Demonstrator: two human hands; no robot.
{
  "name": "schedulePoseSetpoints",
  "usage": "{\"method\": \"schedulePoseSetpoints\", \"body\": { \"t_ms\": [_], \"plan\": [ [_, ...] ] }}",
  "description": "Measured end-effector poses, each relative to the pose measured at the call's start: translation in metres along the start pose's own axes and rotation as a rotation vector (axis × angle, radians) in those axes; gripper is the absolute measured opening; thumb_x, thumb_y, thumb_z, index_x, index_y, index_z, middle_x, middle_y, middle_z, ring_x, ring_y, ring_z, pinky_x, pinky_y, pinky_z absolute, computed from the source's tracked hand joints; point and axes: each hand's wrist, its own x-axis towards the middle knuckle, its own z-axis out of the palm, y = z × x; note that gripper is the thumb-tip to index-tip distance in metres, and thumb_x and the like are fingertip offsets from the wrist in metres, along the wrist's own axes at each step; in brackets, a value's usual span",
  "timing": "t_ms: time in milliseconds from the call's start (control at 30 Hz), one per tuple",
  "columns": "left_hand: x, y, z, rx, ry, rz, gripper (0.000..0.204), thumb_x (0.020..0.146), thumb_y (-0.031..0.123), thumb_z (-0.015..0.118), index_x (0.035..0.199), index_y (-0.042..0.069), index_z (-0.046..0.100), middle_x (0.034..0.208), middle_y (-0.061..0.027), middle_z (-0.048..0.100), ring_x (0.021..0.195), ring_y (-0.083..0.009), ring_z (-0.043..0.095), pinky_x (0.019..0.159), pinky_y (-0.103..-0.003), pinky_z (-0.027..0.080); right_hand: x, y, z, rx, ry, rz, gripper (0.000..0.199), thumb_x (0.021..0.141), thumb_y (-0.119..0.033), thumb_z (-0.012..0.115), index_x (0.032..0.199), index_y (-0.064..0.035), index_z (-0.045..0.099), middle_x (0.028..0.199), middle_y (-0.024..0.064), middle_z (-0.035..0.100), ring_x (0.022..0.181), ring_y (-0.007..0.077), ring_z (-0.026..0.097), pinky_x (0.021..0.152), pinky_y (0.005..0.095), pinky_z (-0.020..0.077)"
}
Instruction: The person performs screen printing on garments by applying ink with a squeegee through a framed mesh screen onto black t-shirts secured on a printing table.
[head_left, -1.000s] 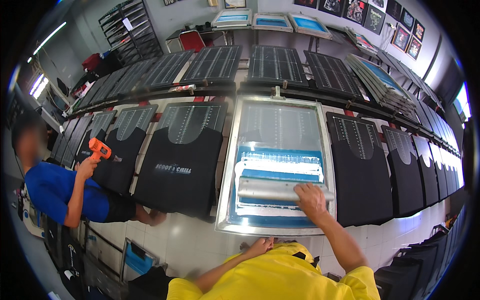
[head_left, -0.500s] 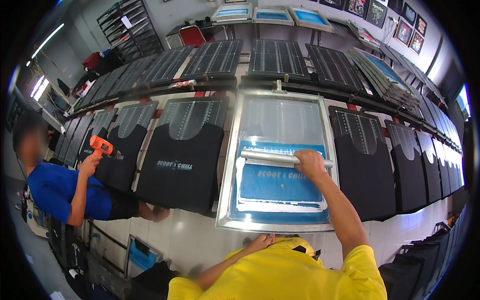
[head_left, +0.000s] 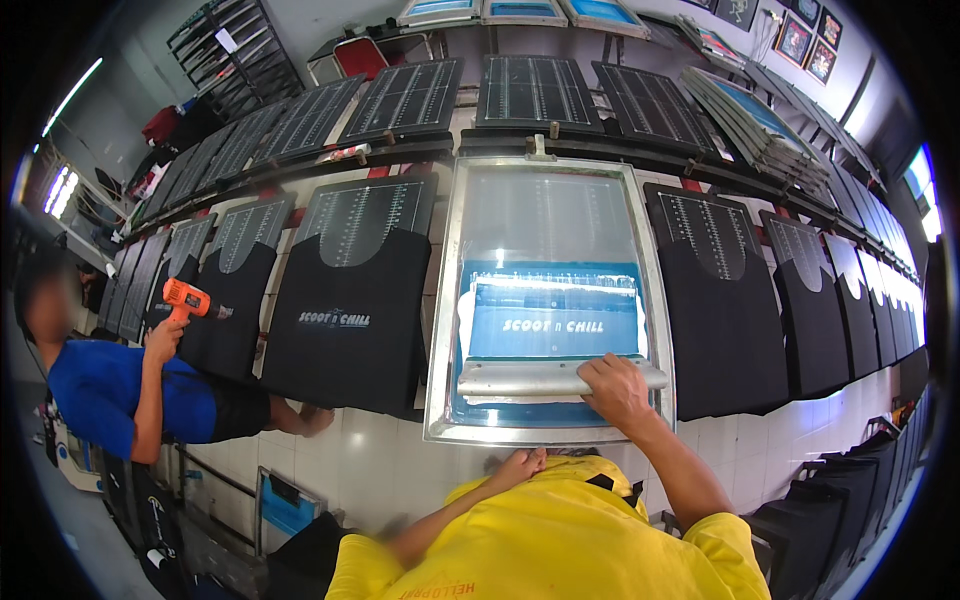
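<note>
A metal-framed printing screen (head_left: 652, 260) lies in front of me, its lower half covered by a blue stencil (head_left: 500, 410) with white lettering and white ink around the edges. My right hand (head_left: 612, 388) is closed on the right part of a long grey metal squeegee (head_left: 520, 378), which lies crosswise on the stencil below the lettering. Close to my waist, just short of the frame's near edge, my left hand (head_left: 520, 467) is curled closed; nothing shows in it.
Black T-shirts on boards stand on both sides, one printed shirt (head_left: 345, 320) at left and a plain one (head_left: 715, 320) at right. A co-worker in blue (head_left: 95, 390) holds an orange heat gun (head_left: 184, 299). Behind are bare boards (head_left: 535, 95) and stacked screens (head_left: 755, 130).
My right hand has drawn the squeegee toward me, from above the lettering to below it. The lettering now shows bright white. My left hand stays by my waist.
</note>
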Motion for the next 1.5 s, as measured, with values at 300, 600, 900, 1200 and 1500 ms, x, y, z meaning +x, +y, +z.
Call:
{"method": "schedulePoseSetpoints", "body": {
  "t_ms": [300,600,900,1200,1500],
  "plan": [
    [0.005,-0.011,-0.002,0.008,-0.035,0.047,0.051,0.108,0.046,0.037,0.08,0.005,0.05,0.073,0.0005,0.044,0.07,-0.0137,0.039,0.07,-0.028,0.038,-0.049,-0.028,0.002,-0.017,-0.025,-0.035,0.022,0.069,-0.01,0.069,0.09,-0.009,0.062,0.091,0.0033,0.063,0.085,0.024,0.06,0.07,0.0372,0.0484],
    [0.003,-0.015,-0.001,-0.039,-0.017,0.013,0.055,0.106,0.052,0.04,0.081,0.005,0.053,0.071,0.0006,0.048,0.069,-0.0118,0.042,0.068,-0.027,0.039,0.031,0.039,0.035,-0.046,0.158,-0.05,0.011,0.072,-0.008,0.063,0.082,-0.0101,0.06,0.085,0.0058,0.063,0.083,0.0259,0.061,0.071,0.0399,0.0496],
    [-0.002,-0.006,-0.002,-0.059,-0.008,-0.038,0.056,0.104,0.054,0.042,0.084,0.004,0.056,0.074,-0.0003,0.051,0.072,-0.0116,0.046,0.07,-0.027,0.041,0.101,0.088,0.019,0.0,-0.019,0.117,0.023,0.069,-0.019,0.079,0.087,-0.011,0.067,0.088,0.0054,0.069,0.09,0.0267,0.065,0.081,0.0409,0.055],
    [-0.002,0.001,-0.004,-0.009,-0.003,-0.044,0.053,0.105,0.052,0.043,0.086,0.005,0.056,0.075,0.0004,0.051,0.072,-0.0113,0.045,0.069,-0.027,0.04,0.037,0.052,0.03,0.025,0.018,0.028,0.023,0.065,-0.013,0.077,0.085,-0.01,0.066,0.086,0.0063,0.067,0.086,0.0279,0.063,0.076,0.042,0.052],
    [0.0,-0.01,-0.004,-0.186,-0.047,-0.076,0.042,0.105,0.044,0.05,0.085,0.008,0.056,0.075,0.0047,0.047,0.072,-0.0073,0.042,0.069,-0.024,0.037,-0.062,-0.031,0.022,-0.027,-0.08,0.047,0.041,0.071,-0.019,0.077,0.104,-0.0033,0.061,0.11,0.0113,0.061,0.099,0.0286,0.058,0.08,0.039,0.0489]
  ]
}}
